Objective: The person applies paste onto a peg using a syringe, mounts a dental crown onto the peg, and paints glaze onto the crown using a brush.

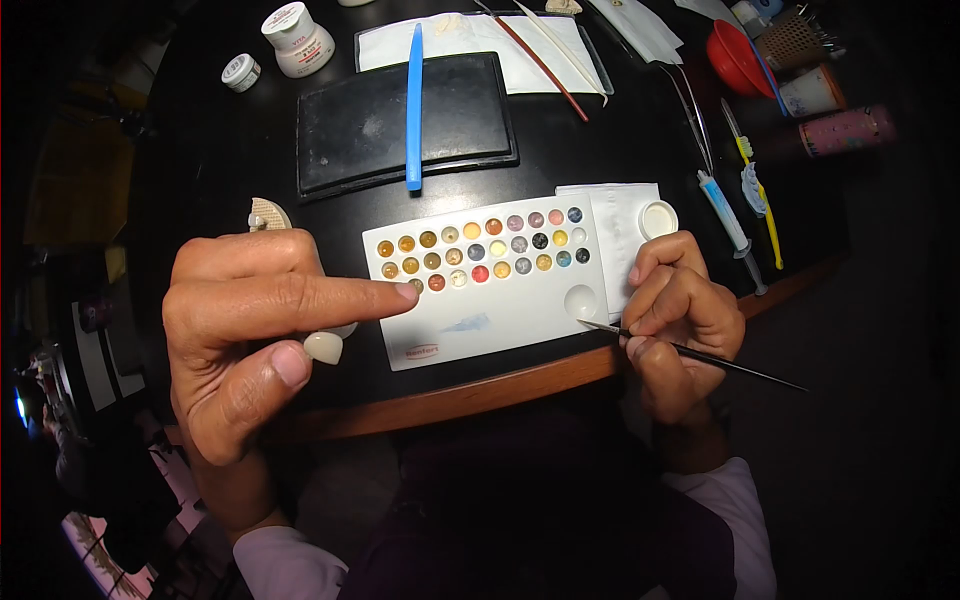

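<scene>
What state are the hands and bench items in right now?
Palette: lying flat, most small wells hold colour
Left hand: index finger extended at the palette's lower-left wells
Tooth-shaped piece: at the left thumb, hold hidden
Right hand: closed around the black brush
Black brush: tip at the large well's near edge
Large jar: upright, lidded
Small jar: lidded
Blue strip: lying across the black case
White pot: appears open

Bright light pools on the white palette (pixel 515 315) amid dark, fisheye-bent edges.
</scene>
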The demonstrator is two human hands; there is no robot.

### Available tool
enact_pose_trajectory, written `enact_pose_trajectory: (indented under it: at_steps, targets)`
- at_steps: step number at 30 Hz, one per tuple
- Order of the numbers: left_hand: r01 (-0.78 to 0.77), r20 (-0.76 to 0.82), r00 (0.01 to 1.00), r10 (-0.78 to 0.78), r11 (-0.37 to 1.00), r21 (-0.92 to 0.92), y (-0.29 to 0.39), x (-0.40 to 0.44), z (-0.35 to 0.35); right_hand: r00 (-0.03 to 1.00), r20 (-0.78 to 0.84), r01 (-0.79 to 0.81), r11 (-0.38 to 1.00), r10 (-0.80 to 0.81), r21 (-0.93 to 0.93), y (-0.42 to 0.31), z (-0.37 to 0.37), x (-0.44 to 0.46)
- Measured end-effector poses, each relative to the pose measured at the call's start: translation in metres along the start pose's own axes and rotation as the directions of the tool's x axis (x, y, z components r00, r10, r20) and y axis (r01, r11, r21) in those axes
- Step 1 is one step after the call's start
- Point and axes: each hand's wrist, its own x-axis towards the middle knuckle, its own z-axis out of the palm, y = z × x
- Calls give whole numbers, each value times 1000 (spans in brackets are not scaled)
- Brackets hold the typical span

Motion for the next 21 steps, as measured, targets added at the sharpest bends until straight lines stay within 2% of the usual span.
enact_pose_trajectory:
  at_steps: [8,12,15,18,21]
  targets:
    - [-25,37,999,25,1000,-5,-3,1,-3,1000,6,8,1000,-8,-6,1,-1,0]
    - [29,41,999,-28,999,-16,-2,-1,-19,999,-41,-1,999,2,40,-2,2,-2]
    - [-7,81,997,1,997,70,-4,-2,-31,997,-79,19,999,-16,38,-6,8,0]
    - [-20,218,976,-2,995,99,-8,-2,-44,994,39,100,995,-100,13,-21,26,14]
    - [55,218,971,-96,980,189,-12,-11,-46,970,160,189,982,-185,-9,-37,55,34]
